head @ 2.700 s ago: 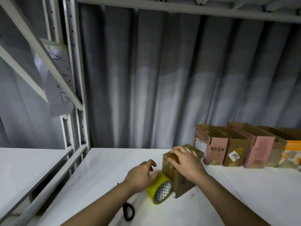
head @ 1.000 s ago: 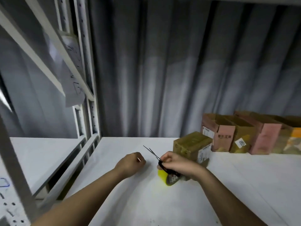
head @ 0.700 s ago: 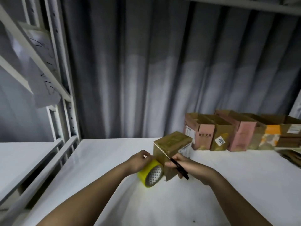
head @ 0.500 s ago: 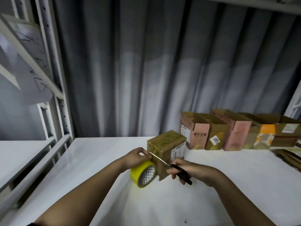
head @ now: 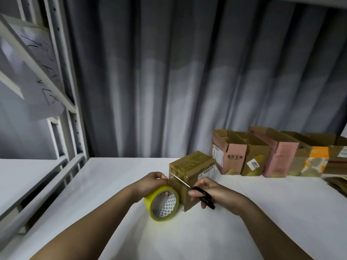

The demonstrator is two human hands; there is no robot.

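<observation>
Two hands at work on white shelf board, both forearms in from below.

L hand: fingers curled over top of yellow tape roll, gripping it; one fingertip shows inside the core. Roll stands on edge on the board, directly under L hand, open core facing the camera. Its far rim is against the box, contact prob. but not certain.

R hand: fingers curled round black handles of scissors, thumb side up. Blades run up and away from R hand toward L hand, lying across the near face of the box, tip close to its upper corner, just beside L knuckles. Blades read as one thin line; can't tell if parted.

Taped brown box: upright on board, between the 2 hands, touching or just behind both. Top face glossy w/ tape; white label on the side above R hand.

Beyond R hand, further to its right: row of open cartons, pink and brown, along the grey curtain. Well left of L hand and above: rack upright w/ a handwritten paper sheet hanging on it.
</observation>
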